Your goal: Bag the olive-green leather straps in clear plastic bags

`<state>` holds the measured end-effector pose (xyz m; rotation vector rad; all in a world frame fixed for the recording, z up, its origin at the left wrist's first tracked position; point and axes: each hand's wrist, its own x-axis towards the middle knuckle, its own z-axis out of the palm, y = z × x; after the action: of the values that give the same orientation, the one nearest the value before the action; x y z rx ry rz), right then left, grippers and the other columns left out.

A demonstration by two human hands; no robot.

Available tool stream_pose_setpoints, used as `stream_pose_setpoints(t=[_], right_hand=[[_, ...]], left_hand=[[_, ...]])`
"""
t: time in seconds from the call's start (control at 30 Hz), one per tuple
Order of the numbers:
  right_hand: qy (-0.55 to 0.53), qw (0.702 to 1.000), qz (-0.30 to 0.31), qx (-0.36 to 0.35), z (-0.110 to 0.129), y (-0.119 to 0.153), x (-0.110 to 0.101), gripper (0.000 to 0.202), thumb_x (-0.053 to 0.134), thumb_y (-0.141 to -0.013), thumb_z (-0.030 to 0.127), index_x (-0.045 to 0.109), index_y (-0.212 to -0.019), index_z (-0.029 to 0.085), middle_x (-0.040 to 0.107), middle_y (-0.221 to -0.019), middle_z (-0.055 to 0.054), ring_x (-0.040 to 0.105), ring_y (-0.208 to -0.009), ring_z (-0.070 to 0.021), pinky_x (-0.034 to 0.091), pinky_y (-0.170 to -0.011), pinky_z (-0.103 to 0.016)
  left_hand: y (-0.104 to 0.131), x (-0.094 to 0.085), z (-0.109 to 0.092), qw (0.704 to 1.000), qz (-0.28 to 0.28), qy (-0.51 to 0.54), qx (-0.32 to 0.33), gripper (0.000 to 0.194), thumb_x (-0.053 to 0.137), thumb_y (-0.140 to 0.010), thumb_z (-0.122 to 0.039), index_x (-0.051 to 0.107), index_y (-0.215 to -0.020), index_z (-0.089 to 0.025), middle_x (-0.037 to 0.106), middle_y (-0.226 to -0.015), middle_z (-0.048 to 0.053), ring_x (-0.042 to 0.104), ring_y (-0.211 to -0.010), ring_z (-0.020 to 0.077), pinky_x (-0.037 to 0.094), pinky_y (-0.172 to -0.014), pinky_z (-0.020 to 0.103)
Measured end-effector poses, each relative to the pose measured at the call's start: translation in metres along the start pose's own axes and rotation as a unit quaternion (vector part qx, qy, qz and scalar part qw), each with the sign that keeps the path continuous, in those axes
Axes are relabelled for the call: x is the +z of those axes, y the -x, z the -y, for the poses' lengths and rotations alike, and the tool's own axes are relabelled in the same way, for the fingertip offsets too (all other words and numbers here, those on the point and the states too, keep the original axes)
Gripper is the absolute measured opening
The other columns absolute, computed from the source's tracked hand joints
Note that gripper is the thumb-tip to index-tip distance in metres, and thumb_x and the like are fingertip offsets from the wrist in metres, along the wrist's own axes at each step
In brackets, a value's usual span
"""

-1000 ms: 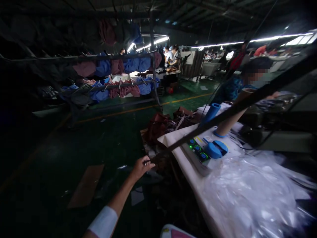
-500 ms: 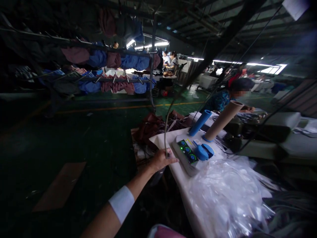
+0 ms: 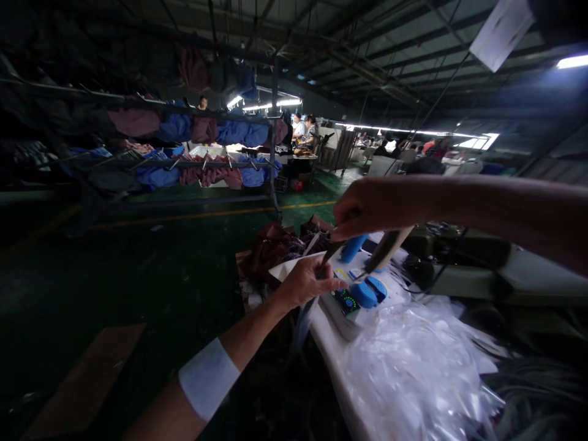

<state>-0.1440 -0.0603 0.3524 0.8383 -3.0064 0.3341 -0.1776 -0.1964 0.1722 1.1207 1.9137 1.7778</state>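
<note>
A long dark flat strip [image 3: 331,252], which looks like a fabric strap, passes between my two hands. My left hand [image 3: 307,283] is closed around it at the table corner, thumb pointing right, and a length hangs below the fist. Just above and to the right, my right hand [image 3: 361,208] pinches the strip, its forearm crossing from the right edge. Beside the left hand stands a white machine [image 3: 337,318] with a lit dial panel [image 3: 346,301] and a blue slotted round part [image 3: 367,293]. The right forearm partly hides a blue tube [image 3: 353,248] and a brown cardboard tube [image 3: 390,248].
Clear plastic bags [image 3: 413,367] are heaped on the white table [image 3: 328,340]. Dark red garments [image 3: 271,248] lie behind it. A rack of hung garments [image 3: 206,165] stands at the left on green floor, with a flat cardboard piece [image 3: 92,373]. People [image 3: 305,131] work far back.
My right hand has come into view from the right and down to the strip beside my left hand. The strip, earlier stretched far up to the upper right, now spans a short gap.
</note>
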Motion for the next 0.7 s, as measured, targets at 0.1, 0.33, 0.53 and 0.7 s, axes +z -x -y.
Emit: stream_pose_setpoints(t=[0.1,0.33,0.53,0.7], right_hand=[[0.021,0.998,0.054,0.001,-0.004,-0.008,0.025,0.021,0.059,-0.077,0.024,0.062,-0.068,0.006,0.051,-0.053,0.005,0.042,-0.049,-0.0019,0.025,-0.047,-0.017],[-0.079,0.995,-0.023,0.054,-0.022,-0.007,0.037,0.018,0.06,-0.078,0.028,0.056,-0.07,0.012,0.048,-0.055,0.005,0.039,-0.049,-0.0051,0.025,-0.044,-0.018],[-0.099,0.995,-0.023,0.018,-0.021,-0.003,0.019,0.02,0.063,-0.076,0.03,0.056,-0.067,0.014,0.046,-0.052,0.006,0.038,-0.047,-0.0047,0.026,-0.042,-0.017],[-0.06,0.998,0.026,0.002,-0.017,-0.011,0.043,0.014,0.065,-0.073,0.02,0.056,-0.065,0.012,0.049,-0.055,0.006,0.04,-0.048,-0.004,0.027,-0.044,-0.017]], left_hand=[[-0.014,-0.001,-0.02,1.0,-0.011,-0.012,0.014,0.037,0.07,-0.067,-0.043,0.047,-0.058,-0.015,0.039,-0.052,-0.006,0.039,-0.053,0.0077,0.03,-0.054,0.021],[-0.002,-0.024,-0.006,0.995,-0.001,0.081,0.057,0.087,0.078,-0.054,-0.048,0.04,-0.128,-0.025,0.048,-0.125,0.007,0.044,-0.116,0.0238,0.037,-0.093,0.032],[0.025,0.009,0.048,0.997,0.0,0.029,-0.066,0.035,0.058,-0.077,-0.047,0.061,-0.084,-0.013,0.063,-0.065,0.003,0.061,-0.063,0.0146,0.046,-0.065,0.025],[0.001,0.004,0.004,0.999,-0.028,0.005,-0.027,0.03,0.056,-0.08,-0.044,0.061,-0.078,-0.014,0.05,-0.048,-0.006,0.045,-0.042,0.0073,0.037,-0.048,0.018]])
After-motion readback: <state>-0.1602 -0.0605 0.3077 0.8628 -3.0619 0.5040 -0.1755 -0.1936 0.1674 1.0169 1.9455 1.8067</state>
